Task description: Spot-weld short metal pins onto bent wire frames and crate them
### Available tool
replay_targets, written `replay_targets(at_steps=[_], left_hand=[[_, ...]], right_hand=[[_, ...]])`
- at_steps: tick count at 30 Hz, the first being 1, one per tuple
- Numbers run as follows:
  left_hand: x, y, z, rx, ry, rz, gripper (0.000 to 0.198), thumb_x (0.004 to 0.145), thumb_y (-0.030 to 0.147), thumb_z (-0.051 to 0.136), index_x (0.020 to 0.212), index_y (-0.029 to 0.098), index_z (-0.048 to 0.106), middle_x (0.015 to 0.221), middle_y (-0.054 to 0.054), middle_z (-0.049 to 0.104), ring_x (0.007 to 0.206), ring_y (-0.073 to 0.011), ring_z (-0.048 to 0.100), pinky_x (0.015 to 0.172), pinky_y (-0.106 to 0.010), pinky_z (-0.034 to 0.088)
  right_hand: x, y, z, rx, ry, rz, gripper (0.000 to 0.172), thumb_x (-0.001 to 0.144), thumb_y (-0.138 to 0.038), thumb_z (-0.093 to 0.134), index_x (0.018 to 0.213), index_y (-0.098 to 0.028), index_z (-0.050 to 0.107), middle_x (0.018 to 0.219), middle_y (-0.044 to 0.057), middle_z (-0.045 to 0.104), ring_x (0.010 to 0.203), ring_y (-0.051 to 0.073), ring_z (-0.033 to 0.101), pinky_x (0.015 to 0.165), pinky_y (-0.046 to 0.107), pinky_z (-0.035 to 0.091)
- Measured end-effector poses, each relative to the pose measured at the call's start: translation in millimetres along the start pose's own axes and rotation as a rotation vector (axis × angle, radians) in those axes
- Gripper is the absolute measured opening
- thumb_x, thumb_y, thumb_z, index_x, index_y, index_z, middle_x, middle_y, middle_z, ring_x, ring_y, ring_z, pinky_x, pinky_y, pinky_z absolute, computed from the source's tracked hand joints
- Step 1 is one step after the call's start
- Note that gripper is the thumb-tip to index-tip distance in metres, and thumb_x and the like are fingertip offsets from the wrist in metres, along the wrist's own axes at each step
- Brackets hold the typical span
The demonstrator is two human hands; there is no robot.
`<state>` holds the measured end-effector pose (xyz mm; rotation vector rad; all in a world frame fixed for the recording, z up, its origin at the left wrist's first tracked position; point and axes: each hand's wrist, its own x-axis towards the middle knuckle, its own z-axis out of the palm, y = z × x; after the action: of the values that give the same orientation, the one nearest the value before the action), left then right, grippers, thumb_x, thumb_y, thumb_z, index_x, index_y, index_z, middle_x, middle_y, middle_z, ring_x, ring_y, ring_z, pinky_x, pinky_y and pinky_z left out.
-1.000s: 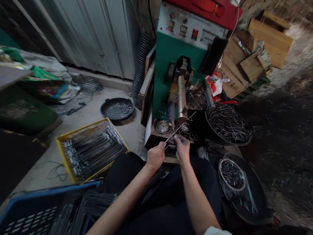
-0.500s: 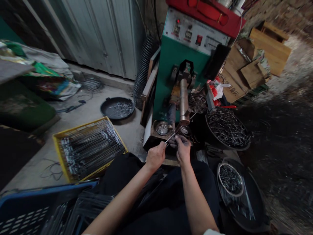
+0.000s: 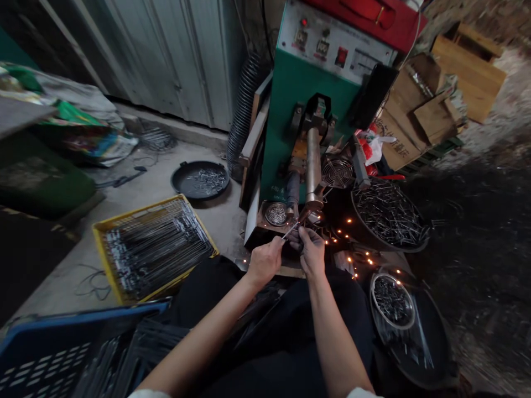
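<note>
My left hand [image 3: 265,262] is closed around a thin metal rod [image 3: 290,230], whose far end reaches the tips of a green spot welding machine [image 3: 327,77]. Close beside it, my right hand [image 3: 311,249] has its thumb and fingers pinched together at the rod's far end; whatever small piece is in them is too small to make out. The welder's thick metal arm [image 3: 314,166] ends just above my fingers. Orange sparks [image 3: 349,260] scatter to the right of my right hand. A small round dish of tiny metal parts [image 3: 276,213] sits just left of the welding tips.
On the left stand a yellow crate [image 3: 99,243] of wire pieces, a black pan [image 3: 178,185] and a blue crate [image 3: 37,326]. To the right are a tub of metal pieces [image 3: 390,215] and a bowl [image 3: 392,301] on a dark tray. Cardboard boxes [image 3: 400,138] lean behind.
Orange sparks have appeared around the welding tips and fly off to the right. Both hands keep nearly the same place and grip. The view has shifted slightly.
</note>
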<state>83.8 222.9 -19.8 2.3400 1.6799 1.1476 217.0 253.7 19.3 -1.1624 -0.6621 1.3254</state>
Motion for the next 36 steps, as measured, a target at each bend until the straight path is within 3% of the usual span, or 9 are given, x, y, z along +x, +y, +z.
replay_targets(at_steps=[4,11,19,23,26,30,33,36], left_hand=[[13,-6,3.9,-0.019,-0.037,0.024,0.026,0.104,0.022,0.032,0.095,0.017,0.055,0.066,-0.005,0.067,0.059,-0.0208,0.067,0.053,-0.031,0.038],[38,-18,13.2,-0.064,-0.08,0.055,0.026,0.104,0.022,0.031,0.098,0.016,0.056,0.071,-0.006,0.069,0.061,-0.022,0.067,0.055,-0.031,0.04],[54,-35,7.0,-0.133,-0.128,0.093,0.027,0.105,0.029,0.035,0.087,0.02,0.053,0.065,-0.002,0.063,0.059,-0.02,0.063,0.055,-0.029,0.035],[59,-42,7.1,-0.154,-0.157,0.124,0.026,0.105,0.029,0.035,0.09,0.019,0.053,0.067,-0.002,0.063,0.059,-0.0193,0.062,0.055,-0.029,0.034],[63,-43,7.0,-0.161,-0.176,0.153,0.023,0.104,0.025,0.035,0.094,0.018,0.055,0.068,-0.004,0.063,0.062,-0.0201,0.063,0.057,-0.029,0.037],[53,-34,-4.9,-0.138,-0.243,0.19,0.019,0.098,0.018,0.041,0.095,0.018,0.06,0.072,-0.005,0.065,0.067,-0.0212,0.064,0.06,-0.029,0.042],[31,-39,-30.1,-0.1,-0.303,0.157,0.015,0.092,0.018,0.051,0.094,0.023,0.065,0.078,-0.004,0.068,0.074,-0.0208,0.065,0.064,-0.029,0.044],[-5,-71,-75.4,-0.042,-0.278,-0.028,0.014,0.086,0.018,0.057,0.09,0.024,0.069,0.072,-0.003,0.066,0.07,-0.0204,0.063,0.062,-0.028,0.042]], right_hand=[[3,-3,-5,-0.064,0.009,-0.024,0.04,0.065,-0.051,0.083,0.075,-0.017,0.064,0.062,-0.001,0.068,0.047,0.011,0.062,0.041,0.018,0.045],[16,-6,-9,-0.078,0.035,-0.155,0.035,0.071,-0.048,0.079,0.07,-0.017,0.063,0.054,-0.004,0.06,0.044,0.009,0.053,0.044,0.02,0.04],[13,-6,-8,-0.096,0.037,-0.146,0.035,0.074,-0.049,0.075,0.069,-0.018,0.06,0.055,-0.004,0.058,0.045,0.009,0.05,0.047,0.022,0.04],[-7,4,-22,-0.185,-0.023,-0.058,0.038,0.077,-0.055,0.072,0.076,-0.018,0.064,0.057,-0.003,0.06,0.044,0.009,0.049,0.047,0.021,0.04],[-39,29,-43,-0.34,-0.119,0.006,0.041,0.08,-0.058,0.069,0.073,-0.018,0.064,0.056,-0.002,0.06,0.046,0.01,0.05,0.049,0.022,0.041],[-93,81,-70,-0.606,-0.345,0.131,0.044,0.078,-0.062,0.067,0.071,-0.018,0.068,0.06,0.002,0.065,0.056,0.017,0.059,0.055,0.026,0.046],[-125,109,-88,-0.785,-0.542,0.163,0.039,0.081,-0.056,0.064,0.084,-0.018,0.074,0.079,0.007,0.073,0.075,0.023,0.067,0.069,0.031,0.051],[-136,120,-98,-0.9,-0.723,0.162,0.038,0.084,-0.055,0.061,0.083,-0.019,0.073,0.082,0.007,0.073,0.08,0.025,0.067,0.075,0.032,0.05]])
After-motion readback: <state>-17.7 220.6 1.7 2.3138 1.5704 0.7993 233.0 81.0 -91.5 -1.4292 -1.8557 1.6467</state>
